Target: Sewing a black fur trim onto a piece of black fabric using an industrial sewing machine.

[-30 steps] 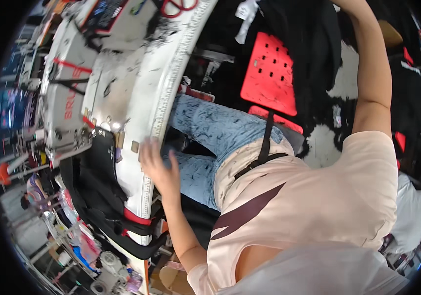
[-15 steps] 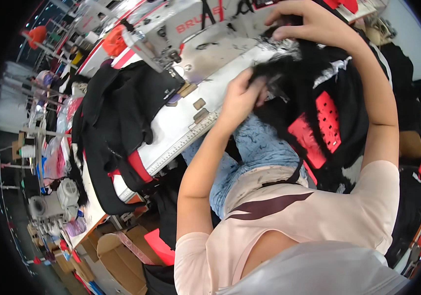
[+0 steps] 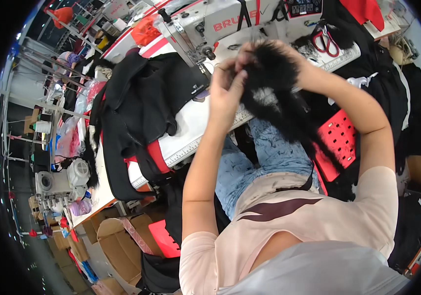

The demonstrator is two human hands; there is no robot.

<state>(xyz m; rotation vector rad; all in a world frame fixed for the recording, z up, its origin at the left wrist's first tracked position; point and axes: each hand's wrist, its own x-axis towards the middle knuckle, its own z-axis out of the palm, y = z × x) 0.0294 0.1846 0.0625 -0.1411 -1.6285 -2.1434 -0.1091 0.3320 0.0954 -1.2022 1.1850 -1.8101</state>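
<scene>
A long strip of black fur [image 3: 274, 73] is held up over the front of the sewing table, and its lower end hangs down across my lap. My left hand [image 3: 226, 87] pinches the fur's left edge, thumb up. From the right, my right hand [image 3: 296, 61] grips the upper part, its fingers partly hidden behind the pile. Both hands are close together, in front of the white sewing machine [image 3: 225, 22]. Left of them, a folded black garment [image 3: 146, 93] lies under the machine's needle end.
Red-handled scissors [image 3: 325, 42] lie on the table, right of my hands. A ruler strip [image 3: 191, 142] runs along the front edge. A red perforated panel [image 3: 337, 142] is beside my lap. An open cardboard box [image 3: 122, 246] stands below left, and black fabric [image 3: 392, 98] is piled right.
My right hand has come down and left from the far side of the table to meet my left hand. The fur is raised between them, and the scissors now show. The view has shifted.
</scene>
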